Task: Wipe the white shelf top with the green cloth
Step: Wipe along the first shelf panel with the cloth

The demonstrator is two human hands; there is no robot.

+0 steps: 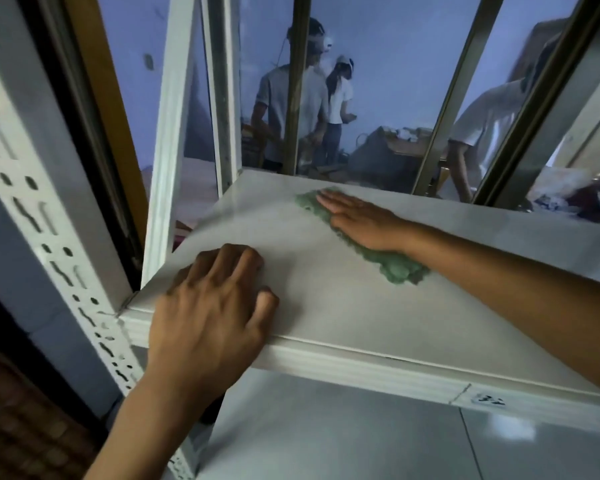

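Right hand (pixel 357 216) flat, fingers straight, presses cloth (pixel 395 265) on shelf (pixel 343 306); cloth long axis runs 11-to-5 o'clock. Left hand (pixel 212 306) at 8 o'clock, fingers bent, braces shelf edge, holds nothing.

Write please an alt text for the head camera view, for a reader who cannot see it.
A person's right hand presses a green cloth flat on the white shelf top, near its far edge by a window. The left hand rests with curled fingers on the shelf's near left corner.
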